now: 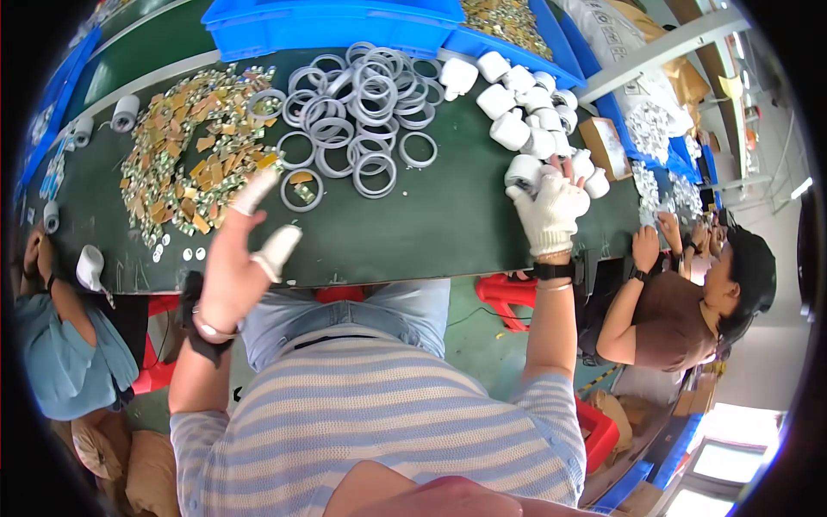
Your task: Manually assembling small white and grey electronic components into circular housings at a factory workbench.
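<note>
Far left, I make out a seated person in a blue top, and near them on the dark green table I see a white bulb-like piece with a narrow neck. Further back lies a pale grey roll. Next comes a wide heap of small circuit boards, gold, orange and green, with a few white discs at its near edge.

My left hand hangs by the table's front edge, just short of that heap. White sleeves cover its thumb and forefinger, which stand spread with nothing between them; I can't make out the other fingers.

In the middle I have a loose pile of pale grey rings, thin, smooth and round, overlapping one another below a blue bin. One near ring encircles a few board bits.

To the right sit the white housings: glossy, rounded, cup-shaped, jumbled together at odd tilts. My right hand, in a white knit glove with bare fingertips, is over the pile's near end. Its thumb stands out from the fingers; I can't tell whether they pinch a housing.

Beyond are a small cardboard box and a co-worker in brown.
</note>
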### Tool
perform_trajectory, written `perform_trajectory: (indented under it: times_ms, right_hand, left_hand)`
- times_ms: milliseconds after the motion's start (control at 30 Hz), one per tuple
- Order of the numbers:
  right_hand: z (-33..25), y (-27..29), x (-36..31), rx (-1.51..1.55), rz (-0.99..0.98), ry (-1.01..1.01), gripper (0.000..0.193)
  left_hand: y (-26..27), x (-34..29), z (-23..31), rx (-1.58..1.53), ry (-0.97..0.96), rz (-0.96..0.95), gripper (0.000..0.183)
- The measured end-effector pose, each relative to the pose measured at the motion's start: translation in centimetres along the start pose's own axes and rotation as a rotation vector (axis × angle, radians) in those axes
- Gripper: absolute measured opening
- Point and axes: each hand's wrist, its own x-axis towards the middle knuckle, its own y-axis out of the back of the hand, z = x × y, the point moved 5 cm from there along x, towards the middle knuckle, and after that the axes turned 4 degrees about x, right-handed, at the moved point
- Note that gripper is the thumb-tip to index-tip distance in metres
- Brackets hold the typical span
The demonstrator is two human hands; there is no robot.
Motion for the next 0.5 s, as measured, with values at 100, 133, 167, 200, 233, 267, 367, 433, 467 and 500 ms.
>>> perform_trajectory:
  times_ms: [100,133,167,200,233,267,367,433,467,500]
  right_hand:
    - [-3.7,-0.5,-0.5,0.289,-0.052,-0.077,0.073]
    - [-4.2,-1.0,-0.9,0.385,-0.098,-0.180,0.075]
    - [-5.7,-1.2,-1.2,0.626,-0.075,-0.282,0.073]
    - [-7.5,-1.1,-1.6,0.867,-0.052,-0.384,0.070]
    - [-11.1,0.3,-1.1,1.090,-0.183,-0.493,0.067]
    - [-14.8,2.3,-1.2,1.302,-0.319,-0.611,0.063]
    - [-21.6,4.2,-1.8,1.606,-0.470,-0.333,0.057]
    - [-23.4,3.8,-1.2,1.668,-0.574,-0.191,0.054]
    - [-22.9,3.2,-0.4,1.741,-0.672,-0.323,0.045]
    - [-22.8,2.9,0.9,1.388,-0.456,-0.144,0.039]
  left_hand:
    - [-2.5,-0.6,0.2,-0.086,-0.022,-0.090,0.063]
    - [-3.2,-0.8,0.3,-0.103,-0.015,-0.131,0.061]
    - [-3.8,-1.0,0.5,-0.176,0.000,-0.137,0.057]
    - [-4.3,-1.5,0.7,-0.167,-0.033,-0.197,0.064]
    - [-4.9,-2.0,0.9,-0.231,-0.029,-0.197,0.072]
    - [-5.5,-2.5,1.3,-0.297,-0.028,-0.207,0.080]
    - [-7.3,-2.9,1.4,-0.652,0.007,-0.364,0.101]
    - [-6.9,-3.3,1.7,-0.993,0.100,-0.268,0.099]
    - [-6.3,-2.9,0.5,-0.935,0.027,-0.200,0.094]
    - [-5.5,-2.9,-1.0,-1.103,0.158,-0.211,0.091]
